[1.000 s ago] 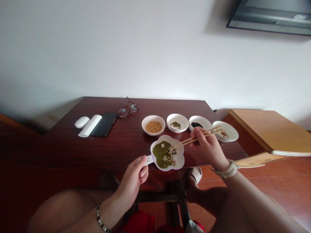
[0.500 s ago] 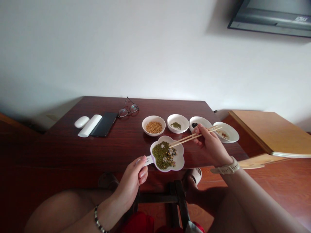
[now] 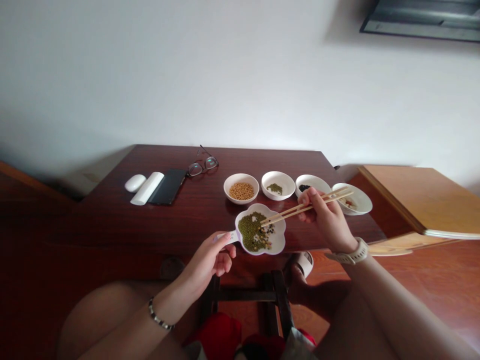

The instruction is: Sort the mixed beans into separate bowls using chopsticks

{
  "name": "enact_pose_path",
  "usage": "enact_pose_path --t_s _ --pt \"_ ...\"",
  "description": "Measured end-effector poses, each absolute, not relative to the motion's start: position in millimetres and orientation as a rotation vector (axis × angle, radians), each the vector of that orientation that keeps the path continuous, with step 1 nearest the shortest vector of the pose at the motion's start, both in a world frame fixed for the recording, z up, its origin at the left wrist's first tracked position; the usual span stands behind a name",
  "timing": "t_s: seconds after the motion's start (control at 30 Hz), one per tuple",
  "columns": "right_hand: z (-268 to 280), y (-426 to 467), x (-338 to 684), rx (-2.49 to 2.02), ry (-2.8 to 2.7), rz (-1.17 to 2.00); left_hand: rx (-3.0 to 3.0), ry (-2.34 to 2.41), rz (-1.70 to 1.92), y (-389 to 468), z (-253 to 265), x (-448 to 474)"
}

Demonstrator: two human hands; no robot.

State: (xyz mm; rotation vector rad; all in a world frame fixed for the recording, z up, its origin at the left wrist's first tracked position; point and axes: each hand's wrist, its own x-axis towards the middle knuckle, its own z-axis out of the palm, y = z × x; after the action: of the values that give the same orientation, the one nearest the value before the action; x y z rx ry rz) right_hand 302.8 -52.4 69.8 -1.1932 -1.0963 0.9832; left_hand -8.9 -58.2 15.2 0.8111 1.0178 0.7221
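My left hand (image 3: 210, 260) grips the short handle of a white flower-shaped dish (image 3: 279, 242) at the table's front edge. Green mung beans (image 3: 249, 232) fill its left side, mixed with some yellow and black beans toward the right. My right hand (image 3: 326, 220) is closed round a pair of wooden chopsticks (image 3: 288, 212), whose tips are down among the beans in the dish. Behind the dish stand white bowls: one with yellow soybeans (image 3: 241, 191), one with a few mung beans (image 3: 275, 188), one with black beans (image 3: 304, 187) partly hidden by my right hand, and one with pale and reddish pieces (image 3: 348, 203).
On the left of the dark table (image 3: 202, 220) lie a white rounded case (image 3: 135, 183), a white cylinder-like object (image 3: 147, 188), a black phone-like slab (image 3: 168, 187) and glasses (image 3: 203, 166). A wooden cabinet (image 3: 427, 195) stands at the right. A screen (image 3: 427, 20) hangs on the wall.
The view has shifted slightly, so things sit a little higher and further right. My left fingers have loosened a bit on the handle. The chopstick tips remain in the beans.
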Motion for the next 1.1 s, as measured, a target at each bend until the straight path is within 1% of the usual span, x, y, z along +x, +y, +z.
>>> enact_pose_path --t_s 0.1,0.2,0.27,0.37,0.47,0.53,0.73,1.1 --pt "69.1 -53.7 303.6 -1.188 -1.137 0.968 0.887 1.048 0.695 -54.3 14.7 -12.6" --pt "68.6 -53.9 305.5 -1.231 -1.17 0.942 1.026 1.177 0.787 -46.8 15.7 -18.7" --pt "68.2 -53.4 307.9 -1.267 -1.193 0.934 1.148 1.169 0.768 -40.0 17.7 -23.6" --pt "67.5 -52.5 312.7 -1.294 -1.226 0.922 1.284 1.14 0.671 -27.0 23.1 -29.7" --pt "66.7 -52.3 316.7 -1.313 -1.219 0.924 1.31 1.051 0.442 -10.0 31.3 -32.3" --pt "66.0 -52.6 317.2 -1.317 -1.222 0.95 1.287 0.959 0.306 2.6 36.6 -31.6" --pt "63.3 -53.8 308.8 -1.295 -1.216 1.05 1.336 0.789 0.063 33.4 43.4 -19.0" --pt "54.8 -50.8 308.9 -1.277 -1.194 1.041 1.41 0.727 -0.051 39.5 49.4 -13.2"
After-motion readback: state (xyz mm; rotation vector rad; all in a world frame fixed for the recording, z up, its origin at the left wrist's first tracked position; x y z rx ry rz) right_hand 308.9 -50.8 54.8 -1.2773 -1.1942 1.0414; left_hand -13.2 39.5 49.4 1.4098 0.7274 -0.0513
